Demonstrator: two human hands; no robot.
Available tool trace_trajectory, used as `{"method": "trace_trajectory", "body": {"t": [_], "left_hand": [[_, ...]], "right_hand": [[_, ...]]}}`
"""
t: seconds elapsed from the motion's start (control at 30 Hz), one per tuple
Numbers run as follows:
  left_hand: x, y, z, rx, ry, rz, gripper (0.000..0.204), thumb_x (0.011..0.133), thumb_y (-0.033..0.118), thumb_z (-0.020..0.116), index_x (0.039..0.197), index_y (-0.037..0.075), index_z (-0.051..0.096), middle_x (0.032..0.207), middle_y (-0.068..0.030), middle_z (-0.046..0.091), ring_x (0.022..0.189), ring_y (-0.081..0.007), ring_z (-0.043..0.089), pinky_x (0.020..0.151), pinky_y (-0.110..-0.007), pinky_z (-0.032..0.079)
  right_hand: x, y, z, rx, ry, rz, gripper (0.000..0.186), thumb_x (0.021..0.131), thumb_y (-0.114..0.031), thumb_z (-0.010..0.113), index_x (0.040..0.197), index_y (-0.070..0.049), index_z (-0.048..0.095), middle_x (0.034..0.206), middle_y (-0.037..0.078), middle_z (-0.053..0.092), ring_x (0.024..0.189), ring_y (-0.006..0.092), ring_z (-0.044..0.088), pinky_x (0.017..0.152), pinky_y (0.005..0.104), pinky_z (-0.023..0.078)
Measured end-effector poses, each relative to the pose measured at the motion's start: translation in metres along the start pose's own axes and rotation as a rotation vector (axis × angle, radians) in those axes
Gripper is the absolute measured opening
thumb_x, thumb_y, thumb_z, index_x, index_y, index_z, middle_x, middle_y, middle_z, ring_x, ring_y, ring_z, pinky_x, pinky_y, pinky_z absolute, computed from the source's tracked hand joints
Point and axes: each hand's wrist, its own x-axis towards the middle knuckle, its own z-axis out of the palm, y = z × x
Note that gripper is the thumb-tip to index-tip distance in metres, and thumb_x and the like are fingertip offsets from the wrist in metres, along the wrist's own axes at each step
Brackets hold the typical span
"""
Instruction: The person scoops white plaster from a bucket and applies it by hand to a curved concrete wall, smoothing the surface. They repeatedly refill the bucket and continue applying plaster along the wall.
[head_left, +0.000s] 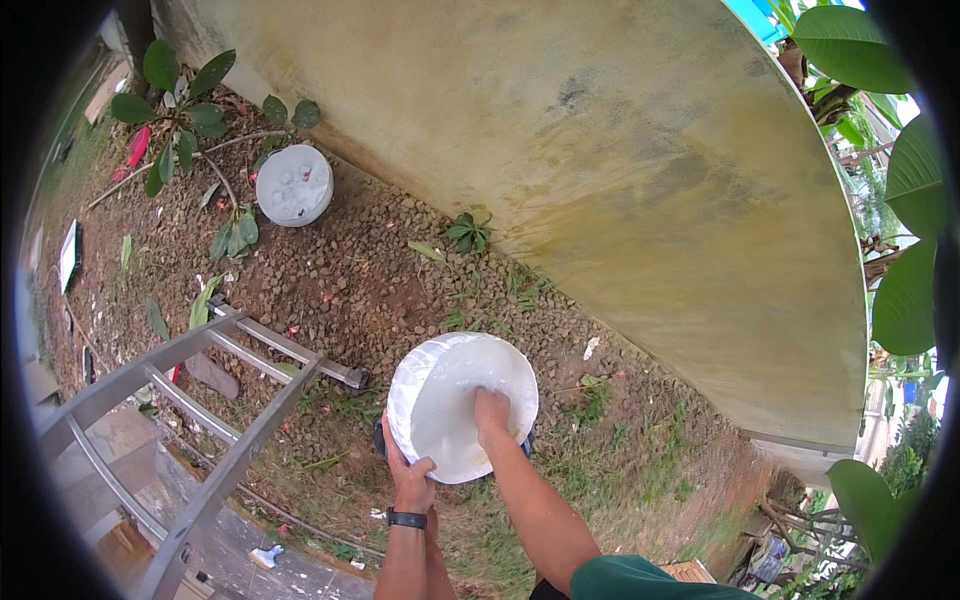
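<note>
A white bucket (433,400) is tilted in front of me, its mouth turned up toward me. At its lower left, my left hand (409,478) grips the wall, thumb over the rim and fingers along the outside. A dark band circles that wrist. My right hand (490,410) reaches inside the bucket with its fingers curled closed. Whatever those fingers may hold is hidden. The inside of the bucket looks pale and smeared, with whitish residue.
A metal ladder (240,445) stands at the left. Farther back, another white bucket (295,186) with whitish contents rests on stony soil by a leafy branch (190,135). A stained wall (640,200) runs along the right. A white-headed brush-like thing (266,556) lies on the paving.
</note>
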Motion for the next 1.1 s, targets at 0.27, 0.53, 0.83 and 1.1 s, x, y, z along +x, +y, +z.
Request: {"method": "trace_trajectory", "body": {"t": [0.27,0.53,0.83,1.1], "left_hand": [[-0.018,0.0,0.034,-0.122,0.041,-0.138,0.119,0.058,-0.015,0.048,0.168,0.014,0.013,0.161,-0.0149,0.037,0.141,-0.0331,0.047,0.108,-0.039,0.048],[-0.034,0.007,0.07,-0.078,-0.029,-0.177,0.119,0.059,-0.016,0.049,0.168,0.013,0.01,0.16,-0.0139,0.036,0.141,-0.0301,0.046,0.107,-0.035,0.049],[-0.033,-0.004,0.082,-0.042,-0.053,-0.164,0.118,0.06,-0.014,0.049,0.167,0.012,0.011,0.159,-0.013,0.038,0.14,-0.0287,0.046,0.108,-0.034,0.048],[-0.05,-0.013,0.08,-0.151,0.034,-0.221,0.117,0.063,-0.015,0.047,0.168,0.022,0.012,0.161,-0.0137,0.036,0.144,-0.0345,0.043,0.111,-0.043,0.047]], "right_hand": [[-0.168,-0.256,-0.06,1.138,-0.879,-0.336,0.02,0.102,-0.01,0.056,0.115,0.005,0.06,0.11,0.017,0.067,0.111,0.0306,0.066,0.102,0.0417,0.058],[-0.166,-0.225,-0.089,0.664,-0.311,-0.193,0.035,0.105,-0.02,0.053,0.132,0.001,0.057,0.122,0.015,0.064,0.123,0.0291,0.061,0.114,0.044,0.049],[-0.044,-0.047,-0.098,0.409,0.149,0.119,0.022,0.104,-0.018,0.051,0.111,0.0,0.062,0.097,0.012,0.064,0.091,0.0216,0.065,0.078,0.041,0.056],[-0.192,-0.322,-0.158,1.016,-0.775,-0.753,0.042,0.109,-0.02,0.047,0.143,0.005,0.048,0.14,0.02,0.055,0.133,0.0316,0.055,0.117,0.047,0.046]]}}
